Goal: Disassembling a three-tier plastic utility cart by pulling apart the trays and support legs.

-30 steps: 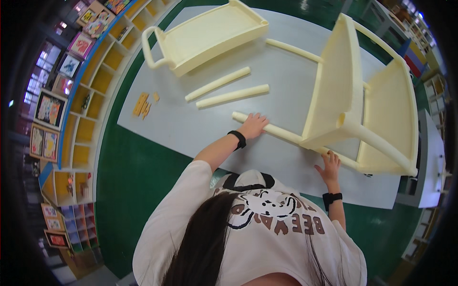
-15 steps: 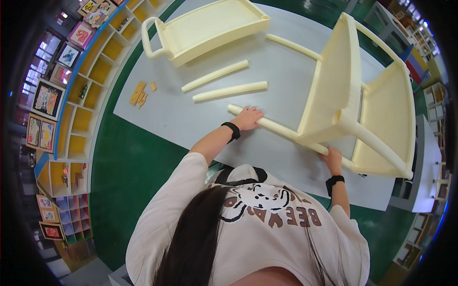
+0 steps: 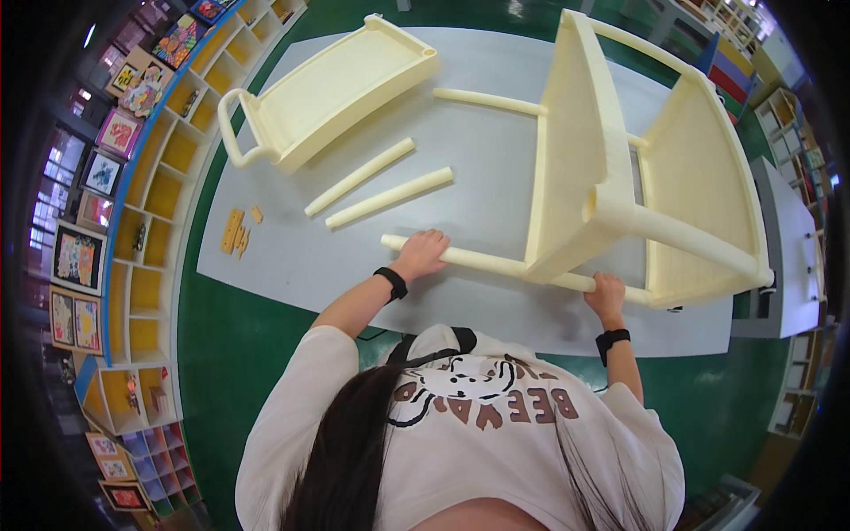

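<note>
The left hand (image 3: 423,253) curls its fingers around the chair's long leg (image 3: 460,258) at frame centre; the right hand (image 3: 607,295) grips that leg beneath the tipped chair (image 3: 620,168). Uneven pressure could roll the chair over on the table (image 3: 496,301).

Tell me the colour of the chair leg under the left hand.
Pale cream-yellow, like the whole chair; the leg under the left hand shows best in the head view.

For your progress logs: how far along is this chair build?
Done: the chair frame stands joined. In hand: left hand and right hand grip its long bar. Left: two loose rods, a tray-like panel and small wooden pieces lie unattached.
</note>
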{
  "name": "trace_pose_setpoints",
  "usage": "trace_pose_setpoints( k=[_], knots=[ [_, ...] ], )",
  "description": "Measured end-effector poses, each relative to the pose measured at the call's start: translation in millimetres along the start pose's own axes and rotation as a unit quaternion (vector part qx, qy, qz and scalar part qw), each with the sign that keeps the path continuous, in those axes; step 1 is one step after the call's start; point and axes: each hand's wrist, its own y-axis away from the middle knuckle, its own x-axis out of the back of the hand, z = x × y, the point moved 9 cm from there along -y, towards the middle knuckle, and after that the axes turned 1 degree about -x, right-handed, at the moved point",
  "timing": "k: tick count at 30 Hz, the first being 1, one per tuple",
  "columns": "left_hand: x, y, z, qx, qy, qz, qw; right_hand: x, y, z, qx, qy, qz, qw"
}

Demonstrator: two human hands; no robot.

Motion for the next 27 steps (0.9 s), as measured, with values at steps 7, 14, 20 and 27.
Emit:
trace_pose_setpoints(
  k=[7,14,20,27],
  knots=[
    [29.5,4.7,12.4,-0.001,-0.023,0.023,0.999,45.0,0.2,-18.4,0.023,0.011,0.043,0.999],
    [88.2,7.4,25.0,0.028,-0.014,0.061,0.998,94.3,-3.9,-19.0,0.020,0.031,0.073,0.997],
    [128.5,-0.3,32.6,0.030,-0.031,0.071,0.997,143.3,-17.4,-25.6,0.054,0.058,0.149,0.986],
    [157.3,-8.3,33.4,0.030,-0.036,0.050,0.998,180.6,-30.1,-35.2,0.019,0.074,0.184,0.980]
  ],
)
